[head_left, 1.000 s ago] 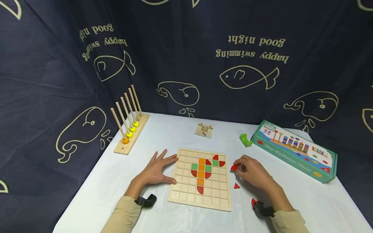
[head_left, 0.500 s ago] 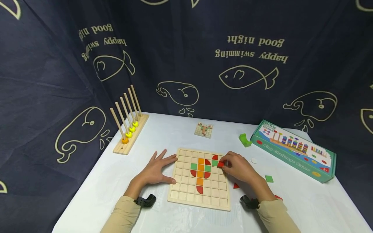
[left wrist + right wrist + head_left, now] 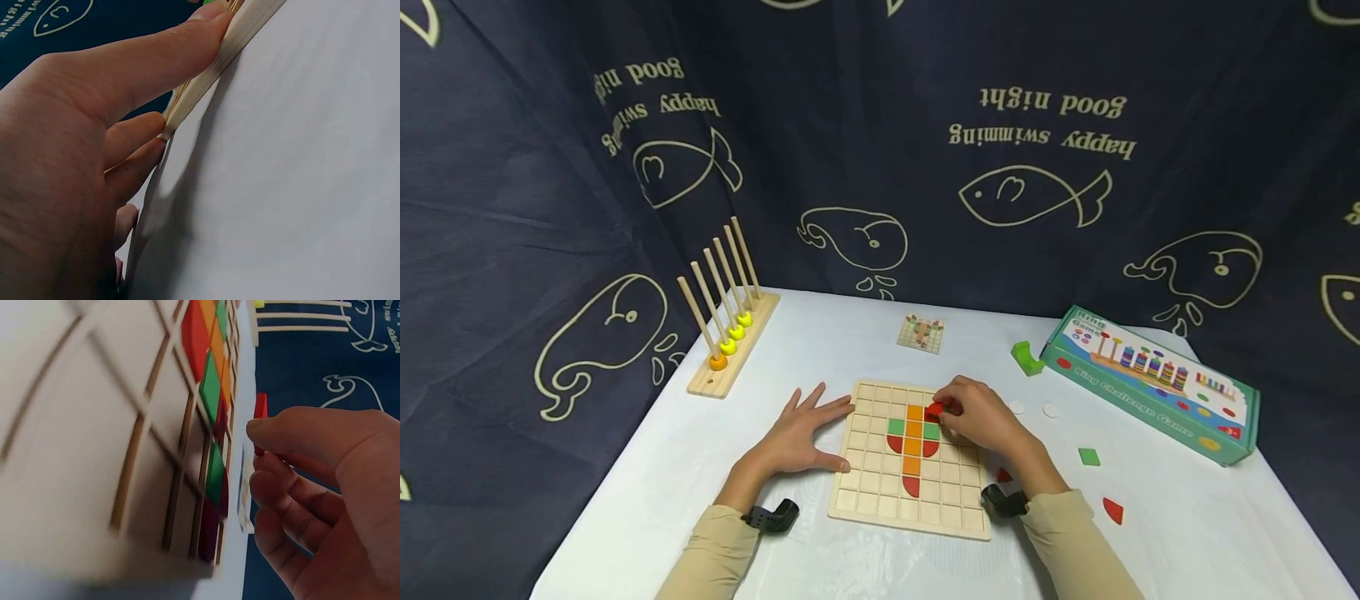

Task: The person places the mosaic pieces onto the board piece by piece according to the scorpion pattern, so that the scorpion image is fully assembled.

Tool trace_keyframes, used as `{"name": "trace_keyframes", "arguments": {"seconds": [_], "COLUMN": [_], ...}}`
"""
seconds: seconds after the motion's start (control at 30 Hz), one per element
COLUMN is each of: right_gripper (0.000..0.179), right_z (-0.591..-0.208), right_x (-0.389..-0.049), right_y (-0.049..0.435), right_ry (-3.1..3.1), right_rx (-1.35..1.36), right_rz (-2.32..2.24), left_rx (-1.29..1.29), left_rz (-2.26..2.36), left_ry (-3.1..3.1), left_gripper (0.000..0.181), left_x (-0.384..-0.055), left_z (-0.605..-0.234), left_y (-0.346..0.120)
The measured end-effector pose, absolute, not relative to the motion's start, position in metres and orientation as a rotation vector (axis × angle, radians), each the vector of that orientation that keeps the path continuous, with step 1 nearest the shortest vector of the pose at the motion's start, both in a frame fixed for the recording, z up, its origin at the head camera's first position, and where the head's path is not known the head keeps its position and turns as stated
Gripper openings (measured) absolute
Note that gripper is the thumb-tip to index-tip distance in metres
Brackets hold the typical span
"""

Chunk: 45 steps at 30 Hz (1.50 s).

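Head view, clock centred on board, 12 = far edge, L to R: peg stand at 10, w/ small rings low on it. L hand at 9, fingers spread, touching board edge (L wrist cam: thumb along it); posn approx. same as 1 s ago, prob. steadying. Board bears a col. of orange squares w/ green squares and red quarter-rounds about it. Card w/ printed grid at 12, apart from board. Held red pc at 1, near top orange sq.; R hand pinches it, thumb vs. finger. R wrist cam: pc clear of board surface; exact cell beneath, can't tell. Change: R hand was off board betw. 2 and 3 w/ a red pc 1 s ago, now in over it. Read: pc past pick-up, in carry, not seated. Shift also uncovers loose pcs: white discs at 2, green tile at 3, loose red pc at 4. Red triangle at 3, just off board by R forearm. Green arch betw. 1 and 2; game box farthest R, betw. 2 and 3.
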State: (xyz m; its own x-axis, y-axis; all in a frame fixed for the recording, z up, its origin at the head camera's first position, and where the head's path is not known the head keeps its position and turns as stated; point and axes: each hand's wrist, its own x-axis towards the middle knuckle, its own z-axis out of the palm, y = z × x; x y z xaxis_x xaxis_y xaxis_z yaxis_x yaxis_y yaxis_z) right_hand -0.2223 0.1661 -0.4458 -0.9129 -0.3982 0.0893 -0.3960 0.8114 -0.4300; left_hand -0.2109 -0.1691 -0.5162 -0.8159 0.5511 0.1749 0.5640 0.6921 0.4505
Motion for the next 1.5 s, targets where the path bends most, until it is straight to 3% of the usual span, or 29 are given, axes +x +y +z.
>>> {"name": "trace_keyframes", "arguments": {"seconds": [0.77, 1.5], "right_gripper": [0.022, 0.03], "right_z": [-0.456, -0.46], "right_x": [-0.243, -0.234], "right_y": [0.116, 0.11], "right_ry": [2.889, 2.903], "right_rx": [-0.855, -0.906], "right_rz": [-0.699, -0.635], "left_rx": [-0.947, -0.946], "left_rz": [-0.774, -0.77], "left_ry": [-2.872, -2.881], "left_gripper": [0.1, 0.098], "left_x": [-0.209, -0.208], "left_z": [-0.515, -0.511], "left_y": [-0.17, -0.169]}}
